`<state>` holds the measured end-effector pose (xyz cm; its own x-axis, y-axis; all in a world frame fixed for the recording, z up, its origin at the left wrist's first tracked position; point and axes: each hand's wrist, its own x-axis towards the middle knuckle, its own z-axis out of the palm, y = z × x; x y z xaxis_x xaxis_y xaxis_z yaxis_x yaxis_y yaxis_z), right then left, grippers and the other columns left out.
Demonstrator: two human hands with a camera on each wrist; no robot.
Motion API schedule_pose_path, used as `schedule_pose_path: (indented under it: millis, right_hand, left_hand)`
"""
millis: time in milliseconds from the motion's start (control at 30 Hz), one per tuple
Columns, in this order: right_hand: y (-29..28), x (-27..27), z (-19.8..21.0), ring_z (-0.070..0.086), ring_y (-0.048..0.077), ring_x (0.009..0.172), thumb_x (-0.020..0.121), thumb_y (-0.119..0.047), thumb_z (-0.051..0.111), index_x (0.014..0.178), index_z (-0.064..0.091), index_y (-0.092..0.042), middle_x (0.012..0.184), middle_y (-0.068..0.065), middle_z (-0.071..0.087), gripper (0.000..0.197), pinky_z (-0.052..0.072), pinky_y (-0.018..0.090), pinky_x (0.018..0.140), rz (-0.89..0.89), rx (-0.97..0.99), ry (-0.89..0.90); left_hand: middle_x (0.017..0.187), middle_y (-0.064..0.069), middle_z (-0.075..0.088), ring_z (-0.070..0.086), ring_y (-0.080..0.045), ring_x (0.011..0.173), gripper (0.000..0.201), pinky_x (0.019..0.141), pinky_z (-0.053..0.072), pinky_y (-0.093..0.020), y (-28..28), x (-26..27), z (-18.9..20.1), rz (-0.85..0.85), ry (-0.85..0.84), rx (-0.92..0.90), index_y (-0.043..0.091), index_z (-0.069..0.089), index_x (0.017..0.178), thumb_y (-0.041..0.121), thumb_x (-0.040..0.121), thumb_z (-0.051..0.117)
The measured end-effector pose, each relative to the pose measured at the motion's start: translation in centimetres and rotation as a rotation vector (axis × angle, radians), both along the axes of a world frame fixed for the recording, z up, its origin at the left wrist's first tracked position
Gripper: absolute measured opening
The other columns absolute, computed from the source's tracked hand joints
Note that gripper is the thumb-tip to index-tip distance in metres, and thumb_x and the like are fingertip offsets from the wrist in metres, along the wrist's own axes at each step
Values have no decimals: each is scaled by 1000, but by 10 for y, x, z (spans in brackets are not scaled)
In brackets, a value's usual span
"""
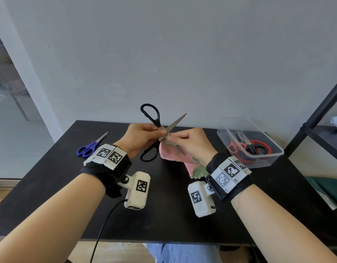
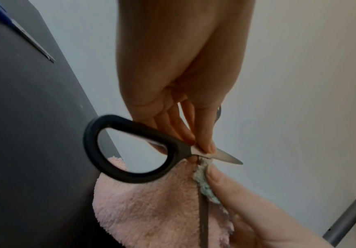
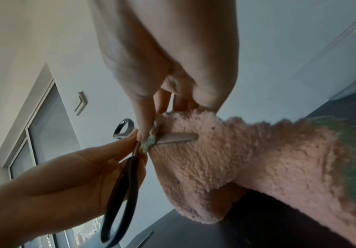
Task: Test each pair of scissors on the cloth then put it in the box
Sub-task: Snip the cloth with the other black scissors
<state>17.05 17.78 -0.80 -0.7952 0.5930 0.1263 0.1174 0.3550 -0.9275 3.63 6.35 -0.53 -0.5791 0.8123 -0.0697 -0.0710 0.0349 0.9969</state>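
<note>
Black-handled scissors (image 1: 175, 123) are held above the table with their blades spread wide. My left hand (image 1: 161, 133) pinches them at the pivot, as the left wrist view shows (image 2: 202, 147). One blade (image 3: 179, 137) lies across the pink fluffy cloth (image 1: 173, 154) while the other points up and to the right. My right hand (image 1: 173, 137) pinches the cloth's greenish edge right at the crotch of the blades. The cloth (image 3: 236, 159) hangs down to the table. A clear plastic box (image 1: 277, 152) at the right holds red-handled and black-handled scissors.
Blue-handled scissors (image 1: 87, 149) lie shut on the black table (image 1: 164, 205) at the left. A dark metal shelf frame (image 1: 315, 118) stands to the right of the box. A grey wall is behind the table.
</note>
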Motion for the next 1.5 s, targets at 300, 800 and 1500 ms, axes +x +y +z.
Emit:
schedule_pose_path:
  millis: [300, 800, 1500]
  right_hand:
    - [-3, -6, -2, 67, 12, 93, 83, -24, 72, 98, 75, -9, 93, 1, 74, 22, 50, 25, 89, -46, 96, -73]
    - [6, 4, -14, 65, 20, 95, 87, -20, 67, 97, 75, -9, 96, 7, 72, 17, 49, 34, 91, -64, 199, -131]
    - [19, 24, -11, 66, 17, 93, 85, -15, 69, 101, 72, -7, 99, 9, 72, 19, 52, 28, 86, -190, -222, 71]
  left_hand:
    - [100, -18, 70, 68, -22, 87, 20, 85, 55, -27, 2, -3, -2, -16, -26, 26, -8, 67, 99, 5, 83, 68]
    - [86, -12, 70, 66, -16, 73, 12, 73, 54, -21, -1, -10, 0, 88, -56, 46, -4, 68, 93, 3, 84, 67]
    - [78, -11, 73, 72, -17, 73, 18, 65, 57, -23, -4, -9, 7, 170, -221, 169, -6, 63, 95, 4, 81, 70]
